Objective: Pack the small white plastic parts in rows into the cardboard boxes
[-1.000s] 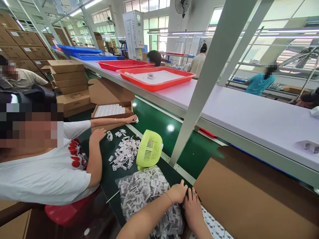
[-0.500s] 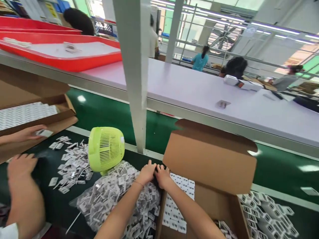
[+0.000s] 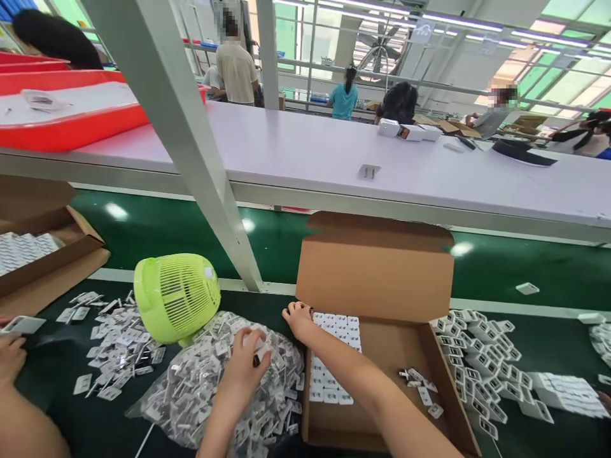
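Note:
My left hand (image 3: 248, 362) rests on a clear plastic bag of small white plug parts (image 3: 205, 388), fingers curled around something small and white. My right hand (image 3: 298, 318) sits at the far left corner of an open cardboard box (image 3: 382, 280), fingers bent against its edge. Inside the box, white plug parts (image 3: 334, 356) lie in neat rows along the left side, and a few loose ones (image 3: 420, 381) lie on the bare bottom.
A lime green fan (image 3: 176, 296) stands left of the bag, with loose parts (image 3: 112, 350) scattered beyond it. A co-worker's hand (image 3: 9, 356) shows at far left by another box (image 3: 42, 254). Stacked white plugs (image 3: 482, 362) lie right. A slanted post (image 3: 191, 159) rises ahead.
The view swung right and down. My left hand left the box corner and moved onto the bag of parts; my right hand stayed at the box corner.

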The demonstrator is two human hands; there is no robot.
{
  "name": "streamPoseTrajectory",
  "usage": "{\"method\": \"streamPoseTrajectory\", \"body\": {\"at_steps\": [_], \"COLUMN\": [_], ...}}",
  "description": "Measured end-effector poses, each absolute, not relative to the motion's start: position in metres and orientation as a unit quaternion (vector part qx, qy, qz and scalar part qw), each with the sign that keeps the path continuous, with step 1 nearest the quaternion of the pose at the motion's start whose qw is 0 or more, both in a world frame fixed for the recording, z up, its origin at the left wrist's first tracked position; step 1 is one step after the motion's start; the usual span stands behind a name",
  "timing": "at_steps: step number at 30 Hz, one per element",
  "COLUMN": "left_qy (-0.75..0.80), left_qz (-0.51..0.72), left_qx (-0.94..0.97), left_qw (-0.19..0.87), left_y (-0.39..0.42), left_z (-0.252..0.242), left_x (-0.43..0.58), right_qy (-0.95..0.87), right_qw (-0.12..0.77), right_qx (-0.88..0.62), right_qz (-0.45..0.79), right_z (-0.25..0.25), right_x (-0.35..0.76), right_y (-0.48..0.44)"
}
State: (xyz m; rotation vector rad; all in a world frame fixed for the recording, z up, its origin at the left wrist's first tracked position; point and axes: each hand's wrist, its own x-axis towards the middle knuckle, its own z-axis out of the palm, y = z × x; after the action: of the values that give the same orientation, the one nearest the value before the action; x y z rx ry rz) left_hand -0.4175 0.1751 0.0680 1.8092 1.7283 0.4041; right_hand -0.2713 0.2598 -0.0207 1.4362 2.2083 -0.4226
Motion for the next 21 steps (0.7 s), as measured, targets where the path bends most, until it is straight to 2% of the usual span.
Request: {"method": "streamPoseTrajectory", "body": {"at_steps": [4, 7, 10, 15, 18, 21], "left_qy": [0.668, 0.664, 0.665, 0.689, 0.684, 0.647], "left_qz": [0.143, 0.142, 0.164, 0.210, 0.227, 0.231], "left_qx": [0.636, 0.626, 0.621, 0.589, 0.562, 0.563], "left_qw": [0.360, 0.382, 0.381, 0.365, 0.406, 0.459], "left_y": [0.144, 0.131, 0.122, 0.107, 0.097, 0.096], "left_z": [0.059, 0.058, 0.064, 0.079, 0.079, 0.068], "left_x": [-0.428, -0.432, -0.433, -0.438, -0.441, -0.430], "right_qy": [0.836, 0.835, 0.833, 0.879, 0.890, 0.864], "right_qw": [0.204, 0.213, 0.221, 0.177, 0.090, -0.065], "right_qx": [0.488, 0.488, 0.491, 0.423, 0.429, 0.462], "right_qz": [-0.147, -0.138, -0.128, -0.128, -0.126, -0.191], "right_z": [-0.015, -0.016, -0.018, -0.009, 0.013, 0.042], "right_x": [-0.263, -0.258, -0.257, -0.258, -0.243, -0.202], "right_y": [0.263, 0.262, 0.261, 0.248, 0.227, 0.189]}}
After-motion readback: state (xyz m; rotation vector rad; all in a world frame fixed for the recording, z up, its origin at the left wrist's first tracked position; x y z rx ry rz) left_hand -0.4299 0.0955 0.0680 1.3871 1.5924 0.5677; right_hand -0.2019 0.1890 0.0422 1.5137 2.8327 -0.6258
